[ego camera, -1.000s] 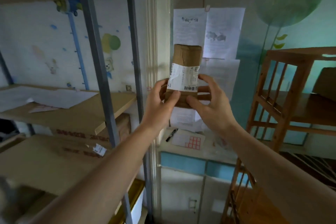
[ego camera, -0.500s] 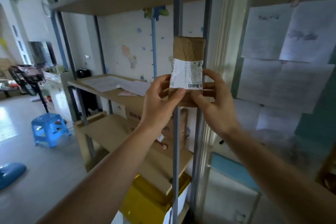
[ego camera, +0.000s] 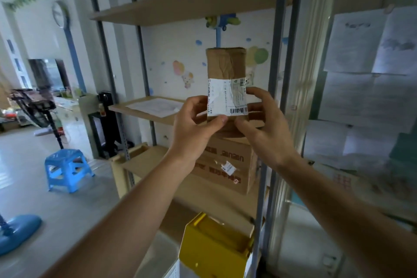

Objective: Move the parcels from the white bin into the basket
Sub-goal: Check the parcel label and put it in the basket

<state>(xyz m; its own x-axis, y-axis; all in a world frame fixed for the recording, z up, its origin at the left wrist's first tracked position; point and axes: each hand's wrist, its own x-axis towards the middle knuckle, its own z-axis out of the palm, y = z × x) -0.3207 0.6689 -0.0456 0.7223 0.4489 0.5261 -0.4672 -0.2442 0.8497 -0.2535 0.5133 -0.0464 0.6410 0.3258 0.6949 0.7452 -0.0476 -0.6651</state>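
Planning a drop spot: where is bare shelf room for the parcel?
Both hands hold the parcel. Free: the middle shelf left of the paper sheet, and the lower shelf left of the cardboard box. Crowded: that box's end.

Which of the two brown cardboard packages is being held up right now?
The small taped parcel with the barcode label, gripped by both hands; the bigger box sits on the shelf.

We are seeing a parcel [ego camera: 226,67] of brown paper, wrinkled under shiny tape, with a smooth white paper label [ego camera: 227,97]. The shelves [ego camera: 187,0] are looking like matt wood on grey metal posts [ego camera: 278,56]. The stool [ego camera: 67,170] is looking like shiny blue plastic.
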